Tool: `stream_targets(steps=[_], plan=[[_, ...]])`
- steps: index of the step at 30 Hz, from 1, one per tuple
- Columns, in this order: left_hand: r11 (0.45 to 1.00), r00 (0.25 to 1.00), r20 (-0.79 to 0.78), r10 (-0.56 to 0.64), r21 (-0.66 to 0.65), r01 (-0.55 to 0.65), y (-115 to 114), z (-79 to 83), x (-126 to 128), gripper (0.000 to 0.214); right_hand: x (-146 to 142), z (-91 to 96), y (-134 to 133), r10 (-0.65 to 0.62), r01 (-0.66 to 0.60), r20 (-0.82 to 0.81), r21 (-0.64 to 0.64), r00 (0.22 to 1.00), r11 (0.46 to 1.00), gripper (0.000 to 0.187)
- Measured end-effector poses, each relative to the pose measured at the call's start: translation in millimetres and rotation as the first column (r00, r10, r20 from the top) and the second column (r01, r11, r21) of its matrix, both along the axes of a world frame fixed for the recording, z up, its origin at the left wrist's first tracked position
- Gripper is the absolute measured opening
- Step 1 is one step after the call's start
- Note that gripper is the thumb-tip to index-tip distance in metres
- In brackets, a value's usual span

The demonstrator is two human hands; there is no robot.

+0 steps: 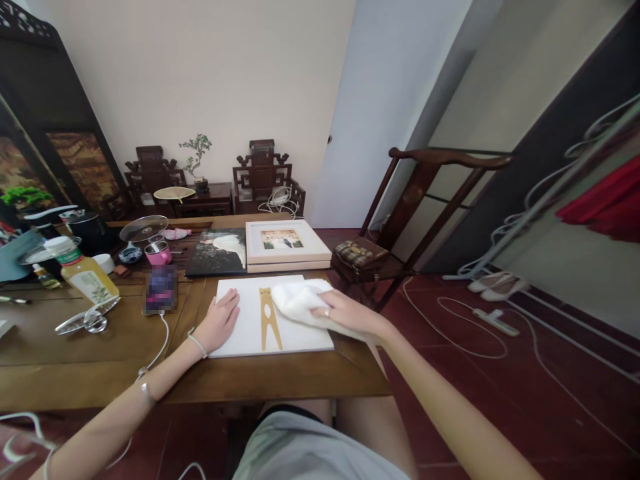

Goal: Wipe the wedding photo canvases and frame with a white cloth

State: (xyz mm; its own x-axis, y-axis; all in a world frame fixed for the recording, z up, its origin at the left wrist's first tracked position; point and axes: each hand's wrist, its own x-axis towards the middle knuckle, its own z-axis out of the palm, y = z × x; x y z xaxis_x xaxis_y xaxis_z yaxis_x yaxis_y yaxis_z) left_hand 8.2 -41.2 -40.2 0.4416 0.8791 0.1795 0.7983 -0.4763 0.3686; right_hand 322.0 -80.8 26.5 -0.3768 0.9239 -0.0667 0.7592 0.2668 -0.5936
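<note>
1. Right hand point(343, 313): fingers closed round a bunched fold of white cloth, near the table's right edge.
2. Left hand point(223, 321): open, fingers extended, palm down on the left margin of a white panel; nothing gripped that I can see.
3. White cloth point(299, 300): lies over the panel's right side, just beside the ochre figure. I judge it light, soft and limp, unlikely to break; best gathered at the middle of a fold.
4. White panel point(303, 337): flat on the table point(280, 381), close to its front edge and toward the front right corner. Apparently stiff and fairly light; to be taken by opposite side edges, its corners perhaps prone to dents.
5. Ochre cat-shaped figure point(265, 299): on the panel, between the hands. Painted or loose, I cannot tell.
6. Framed picture point(257, 243): beyond the panel, toward the table's far right corner.
7. Dark panel with white bird point(205, 257): left of that frame.
</note>
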Motion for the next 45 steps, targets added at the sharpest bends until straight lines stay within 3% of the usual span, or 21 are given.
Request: stream_targets(steps=[4,8,12,17,22,25,28,32,35,39,45], plan=[[1.0,1.0,-0.002,-0.005,-0.01,0.005,0,1.2,0,0.046,-7,-7.8,45,0.024,-0.018,-0.104,0.06,0.994,0.998,0.03],[1.0,1.0,0.007,-0.007,-0.005,0.007,-1,3.2,0,0.045,-14,-12.2,62,-0.012,0.023,-0.121,0.085,0.993,0.996,0.03],[1.0,1.0,0.003,-0.009,-0.004,0.009,-2,4.4,2,0.044,-14,-10.9,41,0.033,-0.023,-0.112,0.089,0.993,0.996,0.028],[1.0,1.0,0.012,-0.004,0.013,0.004,0,-0.1,1,0.044,-6,2.6,-18,0.014,-0.015,0.026,0.039,1.0,0.999,0.027],[1.0,1.0,0.009,-0.004,0.024,0.003,1,-4.9,0,0.045,-4,16.1,-56,0.136,-0.137,0.107,0.008,0.985,0.991,0.023],[1.0,1.0,-0.003,0.0,0.014,0.0,1,-3.9,0,0.046,-6,10.4,-47,0.078,-0.083,0.119,0.037,0.99,0.996,0.026],[1.0,1.0,-0.001,-0.002,0.018,0.002,0,-1.9,1,0.046,-13,-0.1,-19,0.021,-0.031,0.101,0.096,0.995,0.995,0.029],[1.0,1.0,0.003,-0.002,0.014,0.002,0,-0.9,1,0.045,-33,-6.2,23,0.05,-0.055,0.03,0.208,0.998,0.977,0.027],[1.0,1.0,0.001,-0.005,0.01,0.005,0,-1.6,0,0.045,-54,-9.1,39,0.038,-0.035,-0.002,0.28,0.999,0.959,0.028],[1.0,1.0,0.004,-0.005,0.015,0.005,1,-1.8,0,0.045,-78,-18.7,28,0.073,-0.07,0.005,0.337,0.997,0.939,0.027],[1.0,0.999,-0.03,-0.013,-0.003,0.013,0,0.9,1,0.045,-84,-23.1,-35,0.336,-0.332,0.053,0.356,0.94,0.873,0.023]])
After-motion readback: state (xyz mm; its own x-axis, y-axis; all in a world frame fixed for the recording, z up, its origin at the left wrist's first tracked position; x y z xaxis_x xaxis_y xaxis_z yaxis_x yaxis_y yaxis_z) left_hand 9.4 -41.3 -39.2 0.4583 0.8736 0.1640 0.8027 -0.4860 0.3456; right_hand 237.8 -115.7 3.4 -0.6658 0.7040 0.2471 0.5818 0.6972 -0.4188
